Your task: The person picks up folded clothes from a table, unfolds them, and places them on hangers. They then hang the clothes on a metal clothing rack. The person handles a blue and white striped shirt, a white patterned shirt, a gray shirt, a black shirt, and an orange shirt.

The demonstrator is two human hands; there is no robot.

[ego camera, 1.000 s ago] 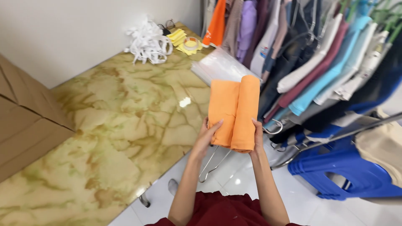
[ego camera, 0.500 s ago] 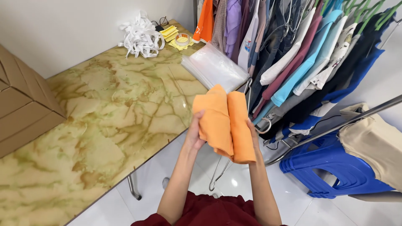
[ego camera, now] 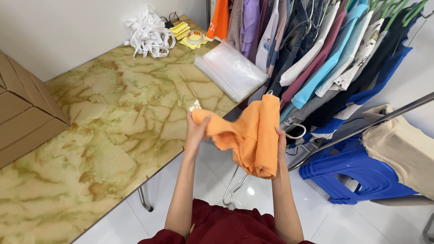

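- The orange garment [ego camera: 248, 135] was held up just off the marble table [ego camera: 113, 135] edge, folded over itself.
- Left hand [ego camera: 196, 131] was pinched shut on its left end, right hand [ego camera: 280, 144] wrapped around the folded right side.
- Clear plastic bags [ego camera: 230, 70] lay on that table's far corner, with the clothes rack [ego camera: 325, 58] right of it.

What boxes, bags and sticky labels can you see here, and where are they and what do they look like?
Cardboard boxes: left edge of the marble-patterned table, brown, stacked, plain sides.
Clear plastic bags: flat stack at the table's right edge, beside the hanging clothes, see-through, rectangular.
Yellow slips: far end of the table, small flat pile, possibly labels.
Tape roll: next to the slips, round, pale.
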